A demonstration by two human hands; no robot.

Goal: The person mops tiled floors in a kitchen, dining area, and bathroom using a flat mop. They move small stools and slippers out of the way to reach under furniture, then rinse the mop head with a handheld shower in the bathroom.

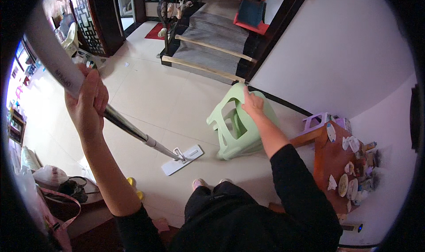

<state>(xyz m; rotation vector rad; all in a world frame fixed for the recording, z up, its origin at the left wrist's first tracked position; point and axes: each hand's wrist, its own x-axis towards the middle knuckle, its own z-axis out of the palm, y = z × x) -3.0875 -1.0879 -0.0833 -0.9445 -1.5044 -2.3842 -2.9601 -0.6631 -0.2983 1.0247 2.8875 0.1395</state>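
Note:
My left hand [88, 101] is closed around the handle of a flat mop [127, 122], whose white and metal pole slants down across the view. The white rectangular mop head [182, 159] rests on the tiled floor in front of my feet. With my right hand [253, 102] I grip the edge of a pale green plastic stool [229, 119]. The stool is tilted, its legs pointing to the left; whether it touches the floor I cannot tell.
Carpeted steps [209, 53] with wooden edges rise ahead, a red and dark chair [250, 14] on them. A wooden table [332, 165] with dishes stands at right, a purple stool [315, 121] behind it. Bags [49, 175] lie at left, near yellow slippers [139, 195].

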